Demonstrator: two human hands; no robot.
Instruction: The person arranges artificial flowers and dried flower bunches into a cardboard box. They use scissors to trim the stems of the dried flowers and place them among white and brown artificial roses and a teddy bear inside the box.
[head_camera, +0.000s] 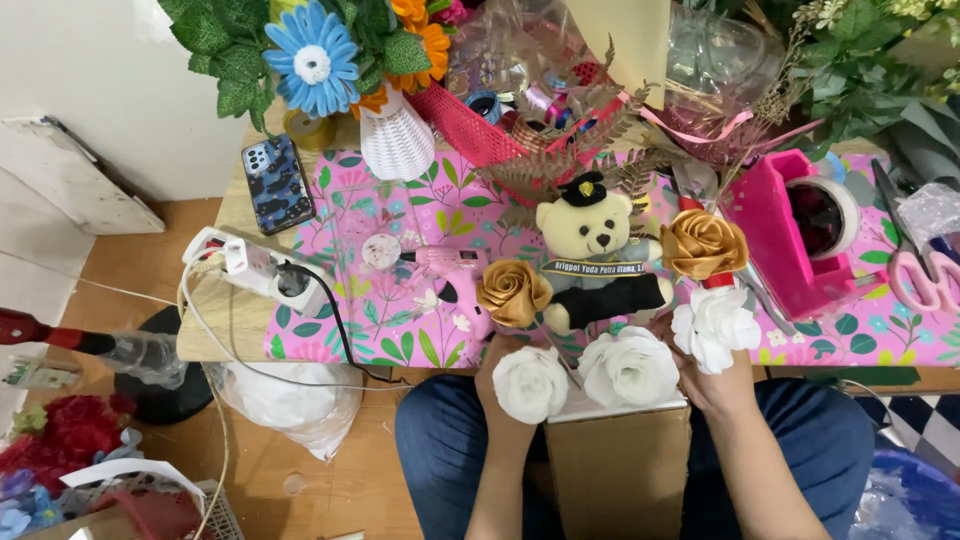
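Observation:
A cream teddy bear (592, 232) in a black cap and black outfit stands among artificial roses on top of a brown cardboard box (618, 462) on my lap. Gold roses sit at its left (512, 291) and right (703, 243). White roses sit lower: one at left (530, 384), one in the middle (630, 367), one at right (716, 326). My left hand (497, 375) is behind the left white rose, gripping its stem. My right hand (705, 385) is under the right white rose, holding it.
A table with pink floral paper (400, 320) carries a pink glue gun (445, 262), a phone (277, 183), a power strip (255, 268), a white vase (396, 142) of flowers, a red basket (470, 130), a pink tape dispenser (795, 235) and pink scissors (925, 270). A plastic bag (285, 400) hangs left.

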